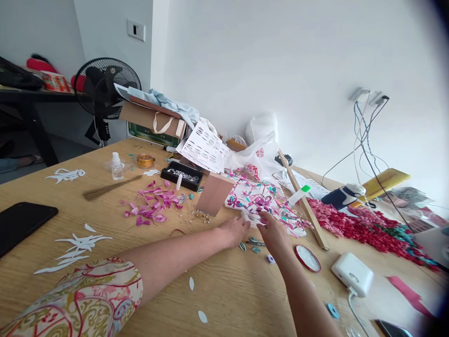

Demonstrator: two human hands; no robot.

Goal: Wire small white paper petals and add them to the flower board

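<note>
My left hand (234,230) and my right hand (273,231) reach together to the near edge of a white cloth panel (265,200) covered with pink and teal flower pieces. The fingers of both hands are curled and pinch at a small white bit at the cloth's edge; what they hold is too small to name. Small teal leaf shapes (253,244) lie on the wooden table (224,295) just below my hands. A small brown cardboard box (214,193) stands to the left of the cloth.
Loose pink petals (154,205) and white paper cutouts (77,244) lie left. A black phone (21,223), a small bottle (117,166), a black tray (182,175), a round red-rimmed lid (307,258), a white charger (352,274), red flower piles (365,227) and a fan (104,91) surround the work.
</note>
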